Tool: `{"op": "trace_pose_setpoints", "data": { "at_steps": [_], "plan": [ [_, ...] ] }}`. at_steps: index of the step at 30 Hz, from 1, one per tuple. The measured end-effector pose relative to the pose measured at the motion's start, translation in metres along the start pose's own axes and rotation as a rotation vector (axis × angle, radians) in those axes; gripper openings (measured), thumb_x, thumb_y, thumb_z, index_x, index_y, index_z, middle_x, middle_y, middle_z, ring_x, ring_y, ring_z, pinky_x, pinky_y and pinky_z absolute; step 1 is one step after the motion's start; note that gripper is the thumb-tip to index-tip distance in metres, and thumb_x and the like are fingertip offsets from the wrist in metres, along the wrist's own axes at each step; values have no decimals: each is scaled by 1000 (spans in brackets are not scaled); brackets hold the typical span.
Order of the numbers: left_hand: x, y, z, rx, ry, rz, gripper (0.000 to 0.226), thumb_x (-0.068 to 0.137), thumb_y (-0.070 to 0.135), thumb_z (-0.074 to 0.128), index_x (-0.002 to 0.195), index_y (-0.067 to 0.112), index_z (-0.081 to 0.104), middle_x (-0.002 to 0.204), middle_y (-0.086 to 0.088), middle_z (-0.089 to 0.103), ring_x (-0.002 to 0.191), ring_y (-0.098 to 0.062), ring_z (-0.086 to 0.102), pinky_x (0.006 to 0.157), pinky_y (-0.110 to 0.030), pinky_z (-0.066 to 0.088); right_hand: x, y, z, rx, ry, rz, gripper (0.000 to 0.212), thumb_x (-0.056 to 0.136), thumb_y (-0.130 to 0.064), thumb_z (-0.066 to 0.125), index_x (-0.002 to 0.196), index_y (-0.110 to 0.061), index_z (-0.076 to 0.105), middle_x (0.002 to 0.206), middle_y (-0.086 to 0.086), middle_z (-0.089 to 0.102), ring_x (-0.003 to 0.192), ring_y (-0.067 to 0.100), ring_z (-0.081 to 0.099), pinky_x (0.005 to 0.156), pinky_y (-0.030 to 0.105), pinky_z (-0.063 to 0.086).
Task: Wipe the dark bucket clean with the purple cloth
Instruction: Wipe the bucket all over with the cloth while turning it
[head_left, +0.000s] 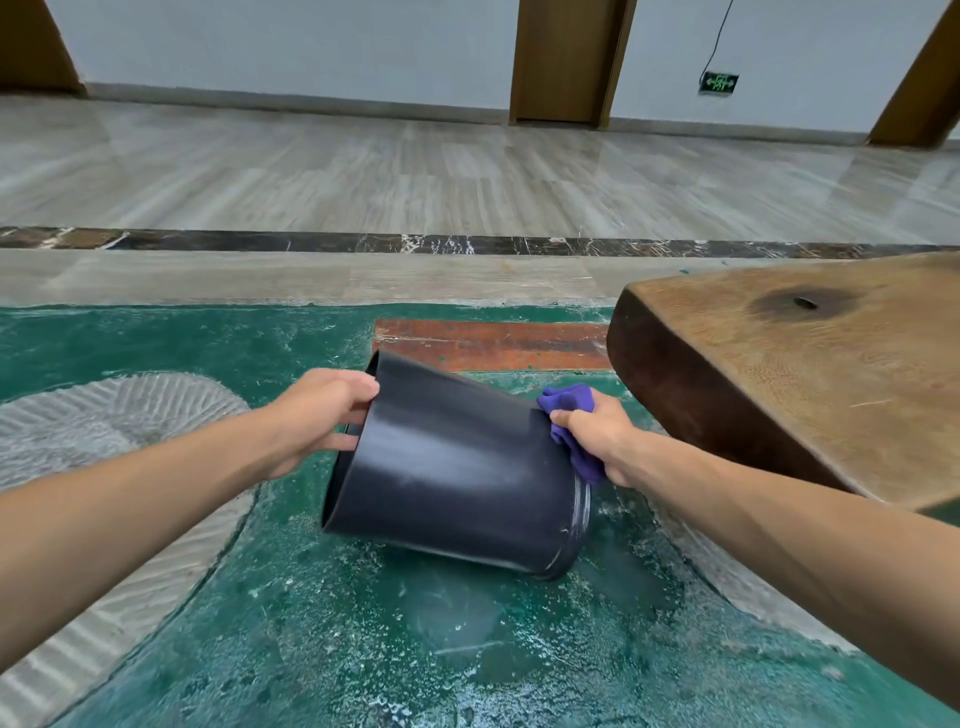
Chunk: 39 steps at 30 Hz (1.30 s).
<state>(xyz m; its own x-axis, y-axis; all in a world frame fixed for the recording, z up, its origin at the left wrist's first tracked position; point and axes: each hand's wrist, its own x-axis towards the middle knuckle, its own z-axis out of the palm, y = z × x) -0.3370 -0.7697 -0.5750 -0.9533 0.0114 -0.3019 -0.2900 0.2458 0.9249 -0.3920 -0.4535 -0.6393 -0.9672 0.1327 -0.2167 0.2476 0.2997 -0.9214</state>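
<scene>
Two hands (317, 410) tilt bucket (457, 467) (wooden slab (789, 374) beside).

Both bare forearms reach forward and converge. The left hand (317, 410) curls over the rim of the dark plastic bucket (457, 467), thumb outside. The right hand (597, 431) clutches a crumpled purple cloth (569, 402) against the bucket's side.

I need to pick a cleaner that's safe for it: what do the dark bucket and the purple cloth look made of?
The bucket looks like smooth moulded plastic, semi-gloss: soft light streaks run along its wall. The purple cloth, gripped by the right hand, looks like soft woven or microfibre fabric, matte and bunched in folds; which weave is unclear.
</scene>
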Motion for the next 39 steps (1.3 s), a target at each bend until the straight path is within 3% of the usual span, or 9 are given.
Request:
{"op": "trace_pose_setpoints", "data": {
  "at_steps": [5, 14, 19, 23, 26, 29, 34, 37, 39],
  "plan": [
    [-9, -17, -4, -189, -32, 30, 26, 101, 29, 46, 110, 22, 70, 117, -8, 73, 107, -24, 69, 96, -45, 49, -7, -3, 12, -12, -39, 60, 28, 94, 1, 61, 85, -25, 65, 45, -9, 65, 45, 4, 63, 40, 10, 44],
    [2, -23, 4, -340, 57, -60, 50, 98, 36, 54, 146, 23, 45, 136, -1, 61, 119, -21, 61, 108, -41, 42, -2, 0, 26, -69, -61, 94, 21, 93, -11, 68, 80, -27, 65, 59, -6, 70, 64, 13, 64, 53, 23, 50],
    [17, -12, 5, -236, 235, -37, 43, 96, 32, 55, 137, 19, 56, 131, 0, 64, 116, -21, 62, 106, -40, 44, 5, -3, 28, -61, -21, 84, 11, 91, -18, 69, 81, -21, 72, 55, -7, 70, 59, 15, 61, 52, 23, 48],
    [26, -9, 4, -149, 354, -19, 21, 91, 33, 58, 106, 26, 72, 106, 4, 72, 96, -18, 66, 95, -35, 51, 7, -6, 34, -59, 18, 104, 13, 89, -25, 71, 77, -20, 73, 57, -6, 70, 52, 17, 56, 48, 22, 45],
    [31, -12, -2, -136, 392, -25, 19, 88, 33, 55, 81, 21, 69, 89, 3, 70, 82, -21, 63, 78, -32, 48, 0, -9, 38, -86, 35, 59, 11, 87, -28, 71, 76, -25, 72, 73, -3, 73, 71, 18, 63, 62, 24, 46],
    [35, -18, -7, -139, 426, -47, 25, 86, 32, 54, 91, 16, 72, 97, -10, 71, 91, -30, 65, 83, -39, 52, -18, -14, 44, -121, 56, -22, 20, 87, -30, 68, 69, -38, 72, 59, -20, 69, 73, 11, 64, 60, 23, 44],
    [35, -18, -17, -126, 454, 29, 40, 95, 27, 57, 135, 30, 59, 134, 4, 60, 117, -18, 59, 101, -29, 44, -60, 10, 60, -185, 104, -155, 37, 92, -35, 61, 126, -50, 63, 74, -38, 68, 90, 11, 68, 79, 30, 49],
    [35, -14, -12, 15, 397, 201, 45, 97, 21, 57, 141, 27, 52, 144, 5, 53, 132, -10, 49, 107, -20, 31, -67, 20, 60, -226, 113, -148, 40, 93, -33, 61, 131, -46, 61, 69, -54, 55, 95, 13, 67, 86, 31, 49],
    [34, -6, -2, 154, 322, 296, 42, 98, 21, 55, 140, 23, 55, 150, 3, 48, 141, -10, 38, 110, -20, 22, -56, 18, 52, -243, 177, -130, 37, 93, -30, 63, 127, -44, 64, 70, -38, 64, 94, 18, 62, 79, 28, 43]
  ]
}}
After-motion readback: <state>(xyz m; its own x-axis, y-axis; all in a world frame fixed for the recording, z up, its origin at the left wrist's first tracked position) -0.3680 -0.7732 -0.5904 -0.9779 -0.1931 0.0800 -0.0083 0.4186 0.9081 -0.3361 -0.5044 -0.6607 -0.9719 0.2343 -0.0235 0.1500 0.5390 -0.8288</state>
